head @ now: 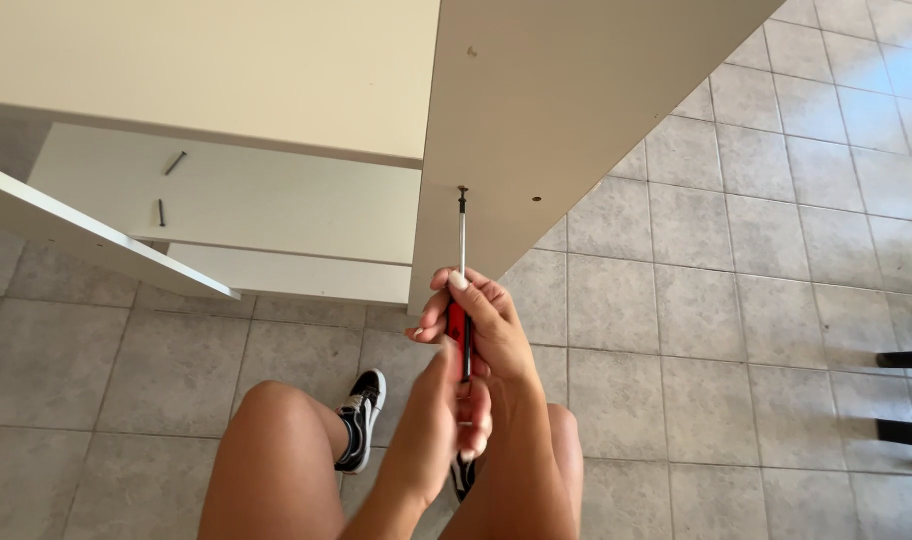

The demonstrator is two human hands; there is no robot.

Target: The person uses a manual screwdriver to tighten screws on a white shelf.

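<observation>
A screwdriver (463, 240) with a red handle and a thin metal shaft points up at a dark screw (463, 191) in the side of a white furniture panel (536, 110). My right hand (486, 325) wraps the upper part of the handle. My left hand (438, 415) is closed around the handle's lower end, just below the right hand. The tip sits on the screw head. A small empty hole (536, 199) shows to the right of the screw.
Two loose dark screws (175, 163) lie on an inner white board (276, 200). Another white panel (96, 240) slants at the left. My bare knees and a black-and-white shoe (361, 420) rest on grey floor tiles. Black furniture legs (906, 358) stand at the right edge.
</observation>
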